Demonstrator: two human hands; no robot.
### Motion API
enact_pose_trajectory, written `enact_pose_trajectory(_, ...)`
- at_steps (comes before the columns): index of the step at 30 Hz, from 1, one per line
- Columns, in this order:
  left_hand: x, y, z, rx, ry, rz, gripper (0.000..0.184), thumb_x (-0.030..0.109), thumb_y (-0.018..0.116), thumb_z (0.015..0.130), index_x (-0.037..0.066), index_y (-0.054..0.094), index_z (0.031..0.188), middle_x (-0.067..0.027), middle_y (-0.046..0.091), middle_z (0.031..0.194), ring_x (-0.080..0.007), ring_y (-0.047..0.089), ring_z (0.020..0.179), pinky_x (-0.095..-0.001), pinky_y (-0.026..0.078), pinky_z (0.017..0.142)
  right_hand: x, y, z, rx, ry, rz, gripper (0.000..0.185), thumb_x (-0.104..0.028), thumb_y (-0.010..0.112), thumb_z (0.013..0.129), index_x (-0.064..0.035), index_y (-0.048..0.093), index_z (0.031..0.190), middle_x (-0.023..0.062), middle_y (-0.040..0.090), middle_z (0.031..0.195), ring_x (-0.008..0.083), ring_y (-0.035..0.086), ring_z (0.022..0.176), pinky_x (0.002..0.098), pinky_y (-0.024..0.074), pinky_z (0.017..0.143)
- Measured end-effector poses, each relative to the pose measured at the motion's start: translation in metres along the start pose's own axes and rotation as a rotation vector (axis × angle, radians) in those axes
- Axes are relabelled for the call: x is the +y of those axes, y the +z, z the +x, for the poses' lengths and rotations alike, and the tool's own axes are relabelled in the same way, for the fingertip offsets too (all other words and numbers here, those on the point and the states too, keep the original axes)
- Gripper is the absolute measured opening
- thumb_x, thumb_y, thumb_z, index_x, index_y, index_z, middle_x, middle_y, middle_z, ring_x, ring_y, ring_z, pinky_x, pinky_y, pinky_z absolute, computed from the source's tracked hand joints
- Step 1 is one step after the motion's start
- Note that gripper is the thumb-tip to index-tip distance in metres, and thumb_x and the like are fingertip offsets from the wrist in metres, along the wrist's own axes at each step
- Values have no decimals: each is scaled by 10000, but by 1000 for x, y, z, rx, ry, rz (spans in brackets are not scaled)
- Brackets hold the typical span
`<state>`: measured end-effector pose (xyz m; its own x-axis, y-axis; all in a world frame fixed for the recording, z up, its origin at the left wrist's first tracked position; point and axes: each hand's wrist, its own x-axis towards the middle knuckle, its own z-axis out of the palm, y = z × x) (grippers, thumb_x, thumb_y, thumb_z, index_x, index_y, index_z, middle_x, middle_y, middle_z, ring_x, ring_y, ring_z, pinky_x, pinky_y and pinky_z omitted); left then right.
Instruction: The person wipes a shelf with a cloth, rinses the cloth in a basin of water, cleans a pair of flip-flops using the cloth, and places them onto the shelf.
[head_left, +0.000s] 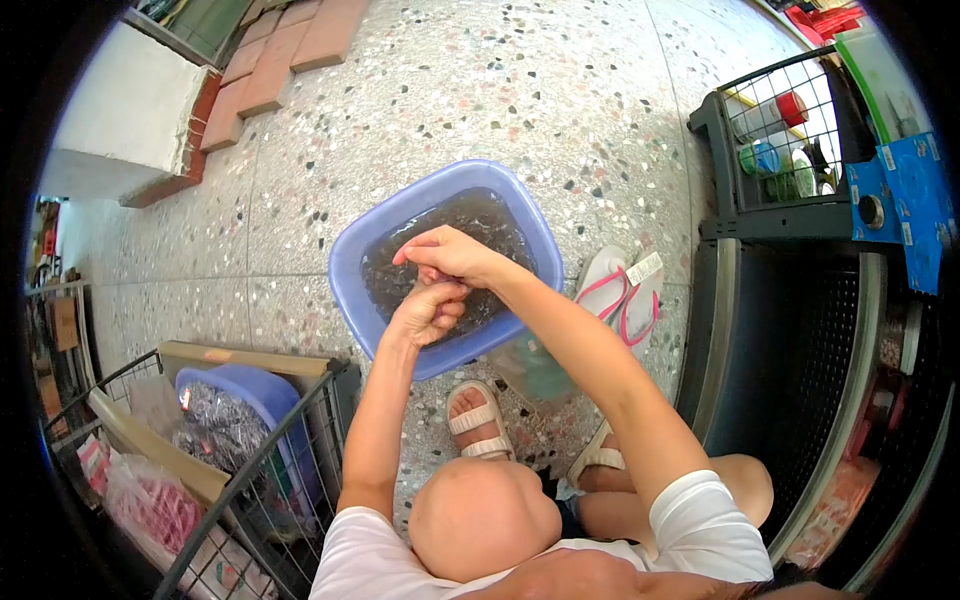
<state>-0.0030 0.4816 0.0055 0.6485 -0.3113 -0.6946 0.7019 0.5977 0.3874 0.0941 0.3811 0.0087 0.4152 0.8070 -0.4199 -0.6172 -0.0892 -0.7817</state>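
Observation:
A blue-purple plastic basin (347, 275) sits on the floor, with dark, murky water (485, 215) in it. Both of my hands are together above the water. My left hand (432, 310) is closed, its fingers curled in. Just above and touching it, my right hand (455, 255) bends over with its thumb and fingers drawn together. Whatever lies between the fingers is hidden or too small to name.
Pink-strapped flip-flops (640, 295) and a translucent plastic bag (535, 372) lie right of the basin. A wire rack (250, 480) with packages stands at left, dark shelving (790, 340) at right. Brick-coloured blocks (275, 65) are at upper left.

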Motion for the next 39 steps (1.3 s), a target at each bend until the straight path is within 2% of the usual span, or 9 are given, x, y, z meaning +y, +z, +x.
enact_pose_trajectory(10, -24, 18, 6, 484, 200, 558, 101, 112, 596, 817, 18, 565, 839, -70, 563, 654, -107, 490, 449, -269, 295, 351, 12, 15, 10, 384, 48, -437, 208, -35, 496, 753, 14, 695, 791, 227, 646, 683, 291, 671, 643, 391, 522, 631)
enact_pose_trajectory(13, -39, -16, 29, 518, 206, 903, 275, 226, 564, 850, -19, 604, 967, -198, 652, 797, -239, 635, 602, -382, 441, 488, 35, 18, 23, 552, -110, -698, 203, -76, 529, 750, 9, 700, 818, 282, 649, 764, 378, 673, 786, 443, 521, 720)
enact_pose_trajectory(16, -53, -17, 37, 648, 755, 1228, 296, 268, 564, 849, -4, 641, 936, -207, 673, 859, -328, 662, 779, -437, 475, 637, 32, 25, 18, 613, 15, -773, 210, -107, 575, 737, 48, 684, 828, 308, 641, 875, 423, 642, 894, 467, 515, 797)
enact_pose_trajectory(19, -54, -16, 35, 622, 636, 1316, 369, 317, 571, 847, 17, 636, 1052, -233, 664, 1001, -366, 626, 1003, -454, 455, 799, 25, 30, 6, 677, 119, -810, 233, -112, 577, 744, 69, 675, 854, 309, 643, 907, 434, 642, 908, 473, 522, 811)
enact_pose_trajectory(29, -66, -22, 43, 552, 853, 1370, 250, 223, 638, 811, 7, 653, 936, -219, 679, 868, -351, 666, 884, -432, 485, 702, 39, 22, 0, 726, 33, -795, 213, -80, 543, 778, 20, 695, 887, 260, 665, 895, 397, 660, 892, 459, 527, 806)
enact_pose_trajectory(32, -50, -9, 31, 543, 631, 1449, 261, 230, 642, 815, 7, 648, 952, -213, 678, 854, -334, 672, 851, -414, 483, 679, 64, 1, 3, 611, -388, -646, 188, -133, 562, 780, -22, 712, 804, 218, 674, 793, 347, 677, 796, 426, 528, 760)
enact_pose_trajectory(35, -35, -3, 27, 202, 370, 945, 203, 174, 614, 867, 65, 575, 1034, 7, 574, 846, -107, 544, 686, -263, 410, 578, 29, -8, -48, 423, -288, -496, 221, -215, 616, 775, -15, 708, 789, 188, 686, 801, 319, 680, 773, 400, 528, 745)
enact_pose_trajectory(37, -26, 31, 18, 40, 520, 995, 225, 205, 591, 895, 61, 548, 1063, 16, 566, 873, -69, 509, 650, -237, 389, 557, 26, -31, -67, 412, -442, -762, 332, -325, 674, 780, -8, 695, 877, 170, 688, 823, 280, 676, 728, 372, 526, 709)
enact_pose_trajectory(39, -6, 45, 8, -62, 219, 932, 264, 254, 574, 920, 54, 545, 1090, 7, 584, 893, -79, 534, 672, -251, 427, 583, 13, -50, -100, 338, -413, -890, 343, -308, 674, 803, 5, 675, 945, 152, 684, 827, 220, 669, 686, 337, 520, 654)
